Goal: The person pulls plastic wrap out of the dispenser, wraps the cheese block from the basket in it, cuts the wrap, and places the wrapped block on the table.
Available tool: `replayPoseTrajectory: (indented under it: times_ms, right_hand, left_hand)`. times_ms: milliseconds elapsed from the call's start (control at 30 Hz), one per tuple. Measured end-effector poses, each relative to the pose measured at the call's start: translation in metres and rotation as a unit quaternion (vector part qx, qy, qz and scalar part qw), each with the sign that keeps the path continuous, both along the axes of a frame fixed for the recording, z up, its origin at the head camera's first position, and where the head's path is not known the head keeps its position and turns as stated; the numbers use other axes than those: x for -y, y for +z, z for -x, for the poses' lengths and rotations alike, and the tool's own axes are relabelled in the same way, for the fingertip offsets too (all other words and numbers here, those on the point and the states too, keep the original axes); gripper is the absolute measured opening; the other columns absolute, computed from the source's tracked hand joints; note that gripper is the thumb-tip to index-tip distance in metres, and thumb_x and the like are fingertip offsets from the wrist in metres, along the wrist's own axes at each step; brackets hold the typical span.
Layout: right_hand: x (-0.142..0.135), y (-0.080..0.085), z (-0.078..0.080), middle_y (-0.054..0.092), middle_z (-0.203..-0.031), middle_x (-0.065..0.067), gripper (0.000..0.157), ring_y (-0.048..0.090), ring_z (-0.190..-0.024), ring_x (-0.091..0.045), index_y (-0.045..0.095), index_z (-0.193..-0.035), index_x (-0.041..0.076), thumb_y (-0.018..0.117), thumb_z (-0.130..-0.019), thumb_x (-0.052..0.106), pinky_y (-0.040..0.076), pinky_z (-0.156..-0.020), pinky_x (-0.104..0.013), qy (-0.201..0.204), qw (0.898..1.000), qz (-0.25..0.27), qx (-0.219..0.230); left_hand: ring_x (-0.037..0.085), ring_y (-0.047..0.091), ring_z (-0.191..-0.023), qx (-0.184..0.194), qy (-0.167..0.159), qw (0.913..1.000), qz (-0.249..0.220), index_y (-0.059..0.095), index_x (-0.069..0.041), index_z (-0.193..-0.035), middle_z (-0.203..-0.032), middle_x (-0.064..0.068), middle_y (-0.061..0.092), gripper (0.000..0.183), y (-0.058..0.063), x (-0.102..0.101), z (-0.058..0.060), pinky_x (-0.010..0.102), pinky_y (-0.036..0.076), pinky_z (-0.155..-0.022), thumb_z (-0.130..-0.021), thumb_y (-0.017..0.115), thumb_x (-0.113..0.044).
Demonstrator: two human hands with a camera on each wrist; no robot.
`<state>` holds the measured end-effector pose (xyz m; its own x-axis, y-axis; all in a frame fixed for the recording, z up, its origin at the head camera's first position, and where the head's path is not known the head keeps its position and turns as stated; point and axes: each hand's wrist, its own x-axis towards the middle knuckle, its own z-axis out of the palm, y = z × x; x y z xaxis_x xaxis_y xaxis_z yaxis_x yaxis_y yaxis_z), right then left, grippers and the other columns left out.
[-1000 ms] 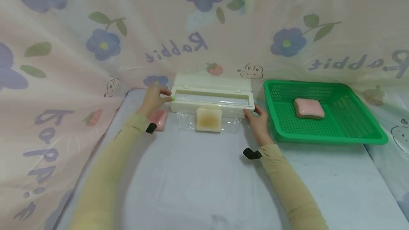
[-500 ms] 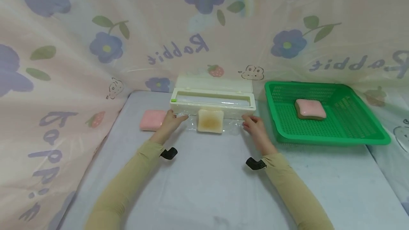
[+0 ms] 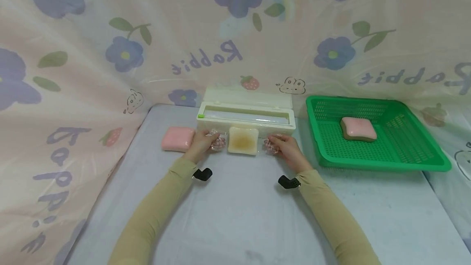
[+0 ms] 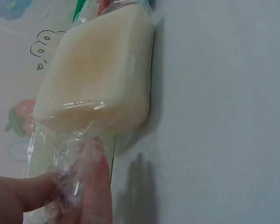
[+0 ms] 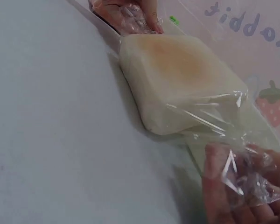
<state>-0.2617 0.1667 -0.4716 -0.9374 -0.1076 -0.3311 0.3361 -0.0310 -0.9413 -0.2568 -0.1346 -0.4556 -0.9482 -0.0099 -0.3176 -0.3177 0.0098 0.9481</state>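
A thick toy-like slice of toast (image 3: 243,141), pale with a browned middle, lies on the table in front of the white cling film dispenser (image 3: 217,125). Clear cling film (image 4: 72,161) wraps round it, its two ends bunched up. My left hand (image 3: 200,144) pinches the film's left end between thumb and fingers. At the opposite side, my right hand (image 3: 288,149) grips the other bunched end, and film covers its fingertips in the right wrist view. Both hands stay clear of the toast itself. The slice's underside is hidden.
A pink, bread-shaped piece (image 3: 178,138) lies beside my left hand. To the right stands a green perforated basket (image 3: 382,162) holding a pink-topped brown slice (image 3: 358,129). The dispenser's lid (image 3: 250,98) is raised, with a green slider (image 3: 200,116) at its left end. A printed curtain (image 3: 176,23) hangs behind.
My left hand has left the dispenser's green slider and come down right to the film. My right hand has moved off the dispenser's right end. Both now bunch the film's ends inward.
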Motion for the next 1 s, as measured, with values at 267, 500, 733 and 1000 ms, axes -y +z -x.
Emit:
replayPoseTrajectory:
  times_ms: [267, 500, 733, 1000]
  right_hand:
    - [0.000, -0.003, 0.003, 0.070, -0.079, 0.001, 0.034, 0.065, -0.070, -0.006, 0.055, -0.119, -0.010, 0.059, -0.097, 0.015, 0.055, -0.063, -0.019, -0.012, 0.999, 0.032, 0.024]
    - [-0.006, -0.006, 0.004, 0.070, -0.077, -0.004, 0.021, 0.068, -0.073, -0.010, 0.053, -0.113, -0.011, 0.053, -0.098, 0.003, 0.057, -0.070, -0.021, -0.020, 0.995, 0.074, 0.066]
    - [-0.019, -0.004, -0.019, 0.070, -0.082, -0.003, 0.033, 0.067, -0.076, -0.008, 0.049, -0.123, -0.016, 0.052, -0.099, 0.005, 0.055, -0.069, -0.018, 0.027, 0.997, 0.040, 0.066]
    - [-0.032, -0.003, -0.063, 0.070, -0.094, -0.010, 0.036, 0.069, -0.081, -0.014, 0.050, -0.123, -0.015, 0.057, -0.097, 0.010, 0.057, -0.076, -0.026, 0.064, 0.994, 0.027, 0.081]
  left_hand:
    - [0.006, 0.060, -0.065, 0.011, 0.011, 0.9995, 0.027, 0.056, 0.005, -0.102, -0.079, 0.004, 0.062, 0.017, -0.001, 0.001, -0.003, 0.017, 0.049, -0.056, -0.096, 0.058, -0.010]
    - [0.006, 0.055, -0.062, 0.025, 0.014, 0.9993, 0.023, 0.061, 0.007, -0.096, -0.073, 0.002, 0.057, 0.016, -0.005, 0.002, -0.008, 0.016, 0.044, -0.053, -0.096, 0.055, -0.007]
    - [0.008, 0.065, -0.069, 0.056, -0.003, 0.9983, -0.013, 0.057, 0.011, -0.111, -0.079, 0.007, 0.066, 0.023, -0.012, 0.004, -0.021, 0.017, 0.053, -0.060, -0.098, 0.055, -0.008]
    - [0.010, 0.064, -0.067, 0.050, -0.072, 0.9961, 0.010, 0.056, 0.012, -0.115, -0.085, 0.009, 0.064, 0.029, -0.015, 0.015, -0.038, 0.024, 0.057, -0.064, -0.098, 0.055, -0.011]
